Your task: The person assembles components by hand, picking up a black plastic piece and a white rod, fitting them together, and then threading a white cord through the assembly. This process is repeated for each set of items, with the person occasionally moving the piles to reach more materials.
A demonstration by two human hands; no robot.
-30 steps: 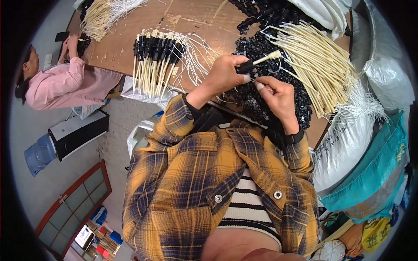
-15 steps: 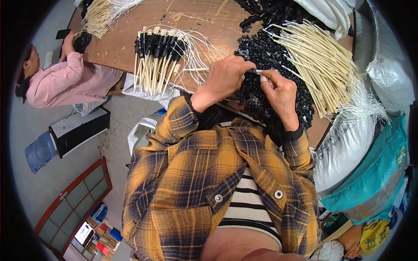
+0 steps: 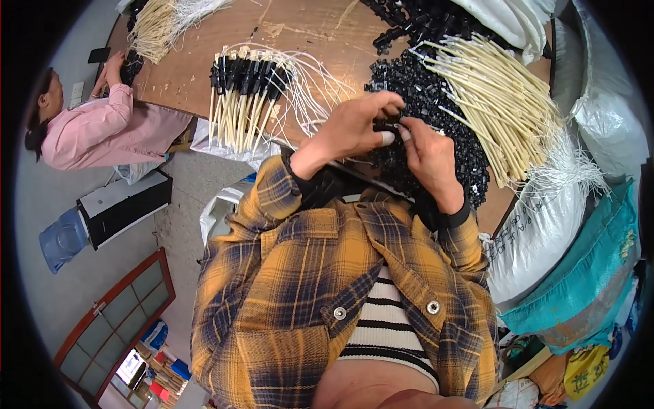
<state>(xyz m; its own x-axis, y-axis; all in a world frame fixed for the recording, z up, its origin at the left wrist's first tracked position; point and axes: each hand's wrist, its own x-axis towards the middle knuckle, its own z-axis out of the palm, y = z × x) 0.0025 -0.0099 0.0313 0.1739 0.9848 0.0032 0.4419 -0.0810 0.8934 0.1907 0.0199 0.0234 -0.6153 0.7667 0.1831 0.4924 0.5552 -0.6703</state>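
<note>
Above the near edge of the worktable, my two hands meet over a heap of small black plastic parts (image 3: 470, 136). Between thumb and bent fingers, my left hand (image 3: 351, 128) grips a small black plastic part (image 3: 387, 126); a pale cover wraps that thumb's tip. My right hand (image 3: 432, 157) pinches at the part's right end, and its fingertips hide what they hold there. A pale cord runs beside my left hand. Left of it lies a row of cream sticks (image 3: 235, 116) with black sleeves (image 3: 248, 75) and loose white cords (image 3: 310, 82).
A large bundle of cream sticks (image 3: 501, 102) lies on the right of the table (image 3: 320, 34). White sacks (image 3: 538, 238) and a teal sack (image 3: 579, 279) crowd the right side. At the far left a person in pink (image 3: 95, 129) works beside another stick bundle (image 3: 153, 31).
My left hand has loosened from a tight fist, its fingers lifting apart from the thumb. My right hand has shifted slightly left and down, and the pale stick end between the hands no longer shows.
</note>
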